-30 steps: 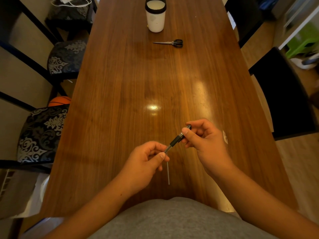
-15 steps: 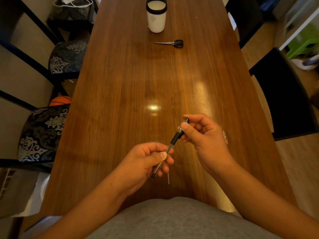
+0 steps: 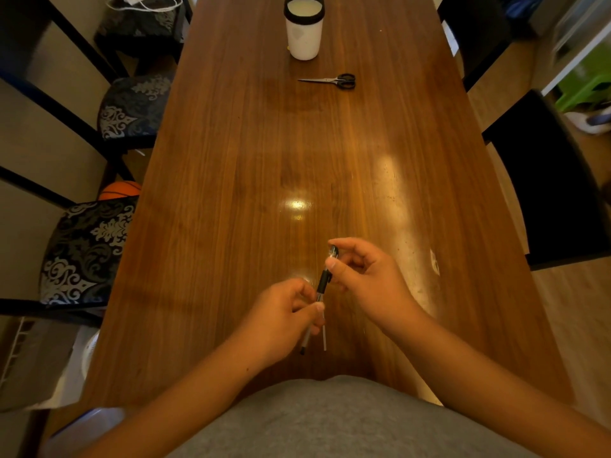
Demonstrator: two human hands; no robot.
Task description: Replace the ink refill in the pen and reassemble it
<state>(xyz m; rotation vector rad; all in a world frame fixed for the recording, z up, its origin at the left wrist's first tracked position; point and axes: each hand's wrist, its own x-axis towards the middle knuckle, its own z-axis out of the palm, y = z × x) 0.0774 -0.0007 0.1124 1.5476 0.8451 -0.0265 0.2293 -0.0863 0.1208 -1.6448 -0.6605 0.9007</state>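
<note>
the right hand [image 3: 367, 279] is closed on the upper part of the pen [image 3: 325, 276], which is pinched between thumb and fingers near its black cap end and held above the table [image 3: 238, 180]. the left hand [image 3: 281, 317] is closed on a thin ink refill [image 3: 305, 340], pinched between thumb and forefinger; the refill is seen running from the pen's lower, clear end through the fingers and out below the hand, ending in a dark tip. the two hands are kept close together, with pen and refill in one slanted line between them. a second thin, pale refill [image 3: 324, 337] is seen just beside the first, lying on the wood under the left hand. farther up the table, well apart from the hands, a pair of black-handled scissors [image 3: 332, 81] is laid flat, and a white cup [image 3: 304, 31] with a black rim is stood beyond it. patterned chairs [image 3: 86, 249] are placed along the left side.
</note>
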